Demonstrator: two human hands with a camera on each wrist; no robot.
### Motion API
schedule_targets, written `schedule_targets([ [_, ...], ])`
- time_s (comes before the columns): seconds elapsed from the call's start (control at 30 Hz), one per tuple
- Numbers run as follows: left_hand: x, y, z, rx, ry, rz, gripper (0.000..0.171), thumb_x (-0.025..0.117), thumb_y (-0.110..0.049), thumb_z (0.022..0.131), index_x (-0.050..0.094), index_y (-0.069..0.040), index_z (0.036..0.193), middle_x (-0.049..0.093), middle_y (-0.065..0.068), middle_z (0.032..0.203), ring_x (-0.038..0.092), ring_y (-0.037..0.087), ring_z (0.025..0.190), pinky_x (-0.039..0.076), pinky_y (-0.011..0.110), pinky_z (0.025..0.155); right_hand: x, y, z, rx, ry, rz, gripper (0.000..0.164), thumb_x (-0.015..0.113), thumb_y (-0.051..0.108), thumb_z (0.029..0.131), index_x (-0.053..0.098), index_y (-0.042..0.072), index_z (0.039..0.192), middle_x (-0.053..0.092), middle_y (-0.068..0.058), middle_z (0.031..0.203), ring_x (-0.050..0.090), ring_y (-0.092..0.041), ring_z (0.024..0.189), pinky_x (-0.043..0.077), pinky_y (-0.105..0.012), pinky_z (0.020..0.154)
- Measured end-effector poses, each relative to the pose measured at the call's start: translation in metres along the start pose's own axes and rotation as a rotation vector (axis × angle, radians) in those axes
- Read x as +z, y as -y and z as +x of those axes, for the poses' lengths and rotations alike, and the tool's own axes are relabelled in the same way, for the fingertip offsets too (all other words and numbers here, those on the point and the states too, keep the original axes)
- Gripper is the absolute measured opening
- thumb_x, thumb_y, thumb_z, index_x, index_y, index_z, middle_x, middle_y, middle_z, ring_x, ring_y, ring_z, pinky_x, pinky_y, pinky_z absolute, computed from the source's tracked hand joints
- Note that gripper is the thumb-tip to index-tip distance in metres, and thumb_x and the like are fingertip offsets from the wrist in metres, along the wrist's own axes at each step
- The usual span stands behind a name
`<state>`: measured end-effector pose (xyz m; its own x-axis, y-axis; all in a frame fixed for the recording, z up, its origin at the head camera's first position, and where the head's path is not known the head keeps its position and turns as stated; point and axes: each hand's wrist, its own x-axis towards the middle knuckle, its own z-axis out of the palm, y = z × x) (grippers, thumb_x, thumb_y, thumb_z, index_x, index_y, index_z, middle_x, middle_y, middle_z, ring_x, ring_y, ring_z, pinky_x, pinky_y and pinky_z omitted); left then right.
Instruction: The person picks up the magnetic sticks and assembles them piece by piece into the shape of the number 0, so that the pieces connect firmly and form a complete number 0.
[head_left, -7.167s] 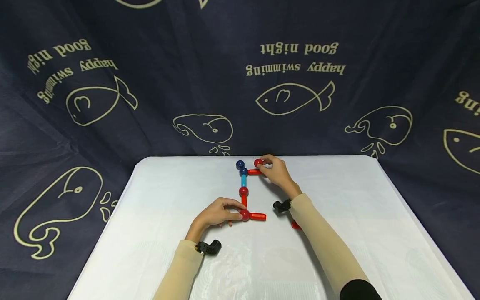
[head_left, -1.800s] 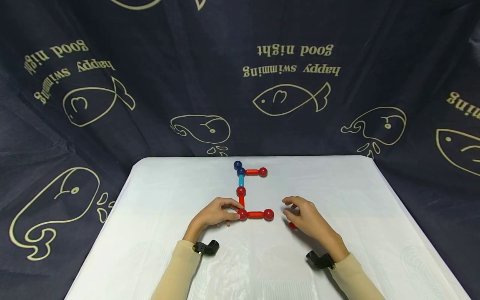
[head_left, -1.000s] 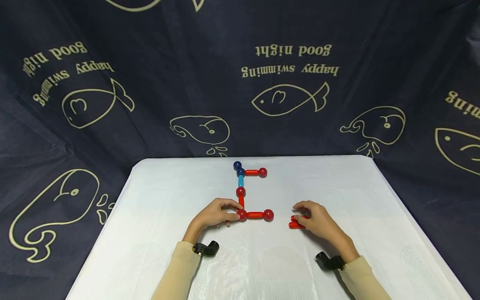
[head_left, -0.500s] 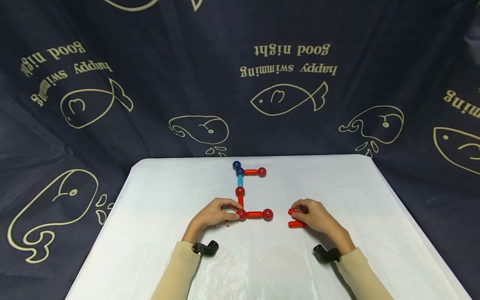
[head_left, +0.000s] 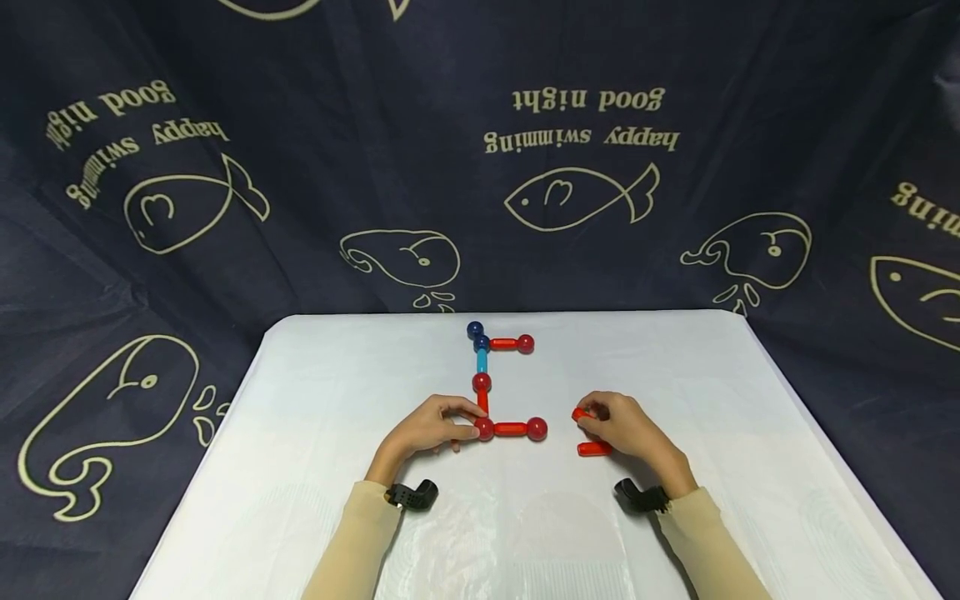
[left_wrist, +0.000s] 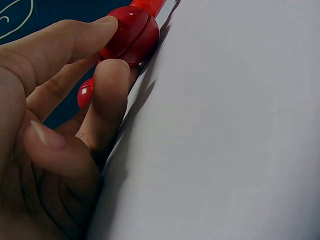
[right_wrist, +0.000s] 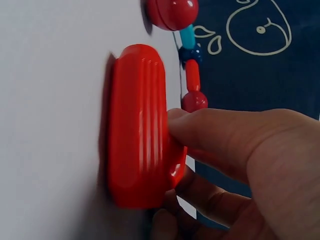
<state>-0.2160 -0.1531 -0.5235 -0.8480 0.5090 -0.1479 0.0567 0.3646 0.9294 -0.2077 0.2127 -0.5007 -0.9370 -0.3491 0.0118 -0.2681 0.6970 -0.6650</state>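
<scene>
A toy figure of rods and balls lies on the white table. My left hand [head_left: 431,425] pinches the red ball [head_left: 486,429] at its near-left corner, thumb and index finger on the ball. From it one red rod [head_left: 512,429] runs right to another red ball [head_left: 537,428]. A second leads away to a middle red ball [head_left: 482,382], then a light blue rod [head_left: 482,362]. My right hand [head_left: 626,425] pinches a loose red rod [head_left: 580,414], mostly covered by the fingers. Just nearer me lies another red rod [head_left: 594,449], large and ridged in the right wrist view.
Two dark blue balls [head_left: 476,330] touch at the figure's far end, where a red rod [head_left: 504,343] reaches right to a red ball [head_left: 526,343]. Behind the table [head_left: 675,358] hangs a dark cloth [head_left: 450,167] printed with fish and whales.
My right hand has left the far red ball and taken up one of two loose rods, parting it from the other. The near rod now has a ball at its right end. My left hand stays.
</scene>
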Motion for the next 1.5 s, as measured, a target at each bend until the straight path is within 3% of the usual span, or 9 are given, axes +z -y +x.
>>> schedule_targets([
  [0.6,0.000,0.000,0.000,0.004,0.004,-0.004,0.023,0.080,-0.028,0.091,0.076,-0.028,0.113,0.074,0.000,0.103,0.063,0.014,0.057,0.039,0.024,0.043,0.005,0.015,0.014,-0.004,-0.029,0.059,0.022,0.071,0.009,0.095,0.069,0.005,0.117,0.065,-0.004,0.086,0.061,-0.016,0.076,0.050,-0.025,0.066],
  [1.1,-0.001,0.001,0.000,-0.006,-0.002,0.000,0.024,0.080,-0.028,0.091,0.076,-0.027,0.114,0.073,0.001,0.104,0.063,0.015,0.057,0.039,0.024,0.042,0.008,0.029,0.023,0.056,-0.068,0.172,0.027,0.068,0.010,0.098,0.067,0.006,0.125,0.071,-0.012,0.103,0.070,-0.020,0.082,0.058,-0.029,0.063],
  [1.5,-0.001,0.001,0.000,0.007,0.003,0.001,0.023,0.079,-0.027,0.091,0.076,-0.027,0.114,0.074,0.001,0.104,0.063,0.015,0.057,0.038,0.024,0.042,0.018,0.037,0.028,0.048,-0.128,0.206,0.032,0.068,0.012,0.097,0.066,0.005,0.128,0.072,-0.015,0.111,0.070,-0.020,0.082,0.057,-0.029,0.064],
])
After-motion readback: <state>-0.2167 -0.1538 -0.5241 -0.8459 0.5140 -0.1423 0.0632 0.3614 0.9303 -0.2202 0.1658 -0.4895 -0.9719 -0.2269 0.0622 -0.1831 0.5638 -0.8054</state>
